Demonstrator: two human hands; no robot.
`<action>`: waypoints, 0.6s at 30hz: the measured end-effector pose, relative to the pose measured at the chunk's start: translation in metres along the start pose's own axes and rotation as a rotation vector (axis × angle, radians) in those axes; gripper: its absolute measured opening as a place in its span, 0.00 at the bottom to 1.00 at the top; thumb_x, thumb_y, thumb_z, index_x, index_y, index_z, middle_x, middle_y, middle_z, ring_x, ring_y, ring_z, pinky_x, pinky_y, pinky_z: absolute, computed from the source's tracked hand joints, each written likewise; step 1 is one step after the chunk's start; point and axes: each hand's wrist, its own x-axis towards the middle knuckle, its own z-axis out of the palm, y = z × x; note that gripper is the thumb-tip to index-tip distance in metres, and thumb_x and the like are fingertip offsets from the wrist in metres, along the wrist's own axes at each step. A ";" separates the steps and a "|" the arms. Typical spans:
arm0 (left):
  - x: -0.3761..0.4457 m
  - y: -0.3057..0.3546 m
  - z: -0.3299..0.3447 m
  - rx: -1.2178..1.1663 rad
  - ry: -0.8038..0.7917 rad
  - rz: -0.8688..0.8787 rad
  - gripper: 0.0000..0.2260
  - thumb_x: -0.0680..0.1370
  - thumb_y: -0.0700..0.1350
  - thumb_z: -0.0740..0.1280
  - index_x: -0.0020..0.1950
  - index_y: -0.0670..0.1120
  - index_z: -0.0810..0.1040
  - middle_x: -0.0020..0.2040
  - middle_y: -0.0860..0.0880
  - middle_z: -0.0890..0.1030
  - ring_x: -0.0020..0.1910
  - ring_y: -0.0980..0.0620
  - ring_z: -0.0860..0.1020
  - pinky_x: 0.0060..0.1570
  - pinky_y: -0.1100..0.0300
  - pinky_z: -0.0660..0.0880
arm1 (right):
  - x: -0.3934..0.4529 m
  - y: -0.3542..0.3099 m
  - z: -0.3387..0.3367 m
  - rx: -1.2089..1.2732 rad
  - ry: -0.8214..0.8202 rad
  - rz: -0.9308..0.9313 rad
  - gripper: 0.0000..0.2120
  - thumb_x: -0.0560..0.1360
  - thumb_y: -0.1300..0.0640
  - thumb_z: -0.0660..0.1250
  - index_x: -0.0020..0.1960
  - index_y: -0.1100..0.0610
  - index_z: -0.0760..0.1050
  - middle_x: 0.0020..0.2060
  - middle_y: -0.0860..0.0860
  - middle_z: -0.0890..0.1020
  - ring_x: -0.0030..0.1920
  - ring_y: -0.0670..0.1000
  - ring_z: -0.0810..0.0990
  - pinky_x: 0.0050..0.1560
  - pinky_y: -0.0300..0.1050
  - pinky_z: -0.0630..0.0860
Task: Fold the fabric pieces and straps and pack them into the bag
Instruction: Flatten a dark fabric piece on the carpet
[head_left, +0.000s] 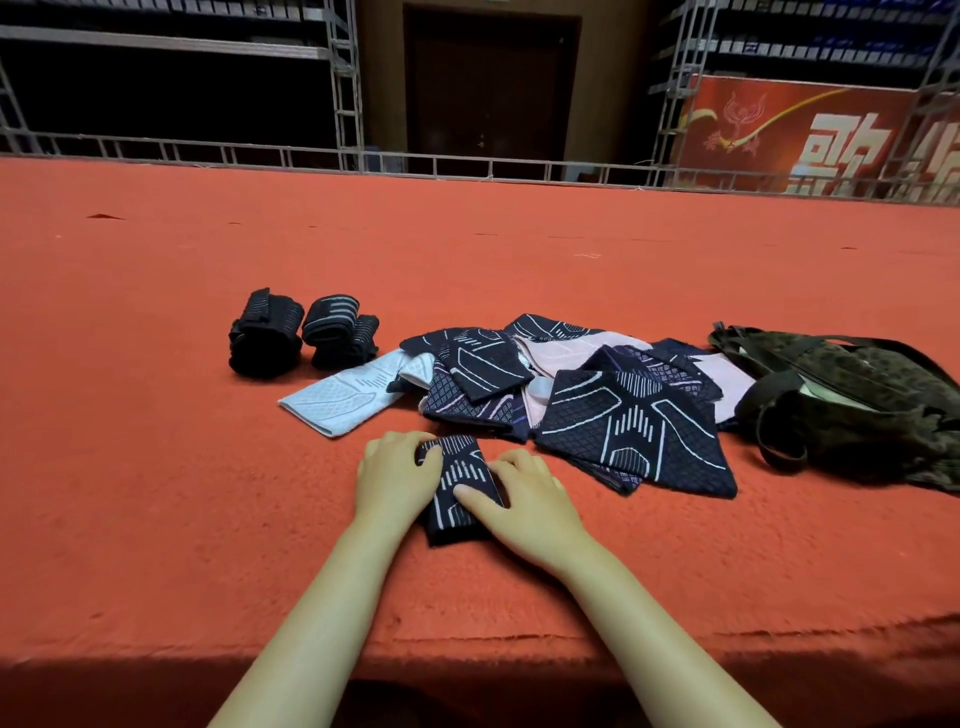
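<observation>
carpet (156, 415): orange-red
folded cloth (460, 483): navy, white line pattern
bag (852, 400): dark olive, mottled
straps (301, 332): black, grey stripes

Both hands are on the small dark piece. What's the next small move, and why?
Probably lift the folded piece and carry it right to the bag. It already looks compactly folded under the left hand and right hand, and the bag's mouth looks open.
</observation>
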 end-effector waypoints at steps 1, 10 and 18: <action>-0.002 0.002 0.000 0.045 -0.018 0.025 0.14 0.78 0.49 0.59 0.63 0.53 0.75 0.60 0.49 0.76 0.62 0.46 0.69 0.62 0.52 0.64 | 0.001 0.003 0.001 0.044 0.001 -0.003 0.31 0.71 0.29 0.54 0.62 0.50 0.73 0.59 0.46 0.71 0.63 0.49 0.67 0.64 0.48 0.65; -0.012 0.011 -0.011 -0.346 -0.104 0.078 0.12 0.74 0.40 0.61 0.55 0.52 0.74 0.50 0.54 0.80 0.49 0.53 0.77 0.52 0.54 0.73 | -0.010 0.006 -0.001 0.491 0.024 -0.091 0.10 0.72 0.55 0.66 0.51 0.47 0.69 0.46 0.41 0.81 0.50 0.42 0.79 0.57 0.47 0.74; -0.009 -0.007 -0.030 -0.615 -0.161 0.077 0.16 0.75 0.40 0.67 0.61 0.51 0.73 0.51 0.55 0.79 0.50 0.59 0.78 0.43 0.74 0.71 | 0.014 -0.003 -0.005 0.592 0.188 -0.043 0.16 0.73 0.64 0.68 0.53 0.44 0.77 0.50 0.42 0.82 0.52 0.43 0.79 0.59 0.45 0.75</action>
